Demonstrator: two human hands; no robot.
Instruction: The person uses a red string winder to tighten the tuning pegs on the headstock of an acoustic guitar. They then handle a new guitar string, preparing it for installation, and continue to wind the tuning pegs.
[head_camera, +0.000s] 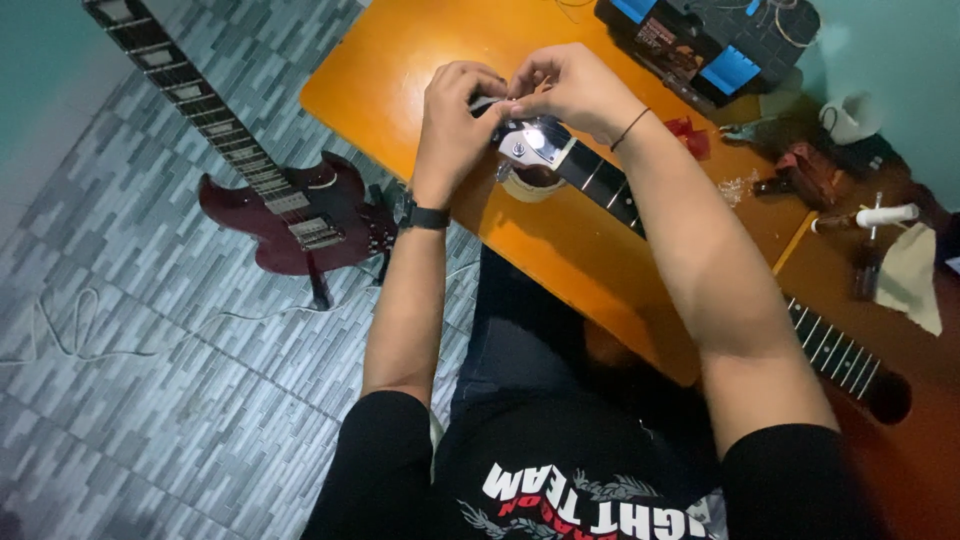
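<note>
Over the orange table, both hands pinch a thin silvery string above a glossy black headstock.

Bare orange table left of hands; clutter right.

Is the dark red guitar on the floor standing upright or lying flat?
Lying flat. The dark red guitar rests face up on the tiled floor, neck angled toward the top-left corner.
</note>
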